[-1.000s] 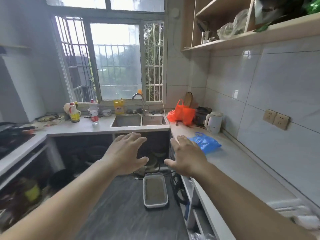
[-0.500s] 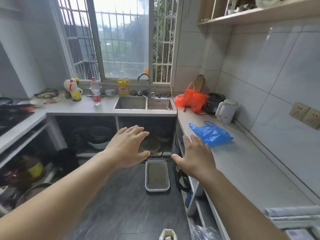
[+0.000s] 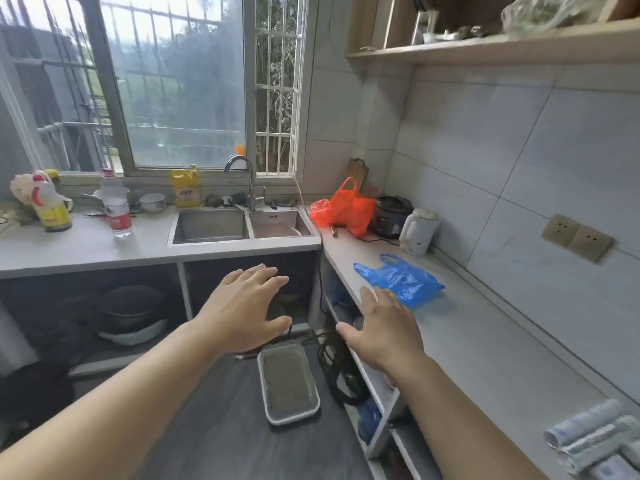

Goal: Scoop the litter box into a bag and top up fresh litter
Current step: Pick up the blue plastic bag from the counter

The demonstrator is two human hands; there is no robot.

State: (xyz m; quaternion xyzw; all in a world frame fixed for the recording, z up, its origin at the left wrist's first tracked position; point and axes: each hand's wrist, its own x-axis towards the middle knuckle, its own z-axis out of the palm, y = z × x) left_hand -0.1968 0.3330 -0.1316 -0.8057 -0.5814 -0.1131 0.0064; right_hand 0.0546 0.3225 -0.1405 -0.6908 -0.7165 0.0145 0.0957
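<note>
Litter box: the litter box (image 3: 290,383) lies on the dark floor (image 3: 207,427), below and between my two hands, a white tray with grey litter inside.
Left hand: my left hand (image 3: 242,308) is stretched forward with the fingers straight and spread, holding nothing; it is above the far end of the tray and does not touch it.
Right hand: my right hand (image 3: 382,332) is also flat and released, palm down, at the front edge of the right counter (image 3: 485,341), just before the blue bag (image 3: 401,280) (I cannot tell if the fingertips touch the bag).
Bag: the blue plastic bag lies flat on the counter, well apart from the litter box.
Edges: the tray's right side is near the lower shelves of the right counter, and a bundle of black cable (image 3: 341,372) lies just beside it.
Open room: the floor to the left of the tray and toward me is bare.
Behind: the sink (image 3: 242,225) is in the back counter under the window, with an orange bag (image 3: 346,207) and a white kettle (image 3: 417,232) in the corner.
Hard to see: the spaces under the counters are dark, and some rolled things (image 3: 595,441) at the lower right are cut off by the border.
</note>
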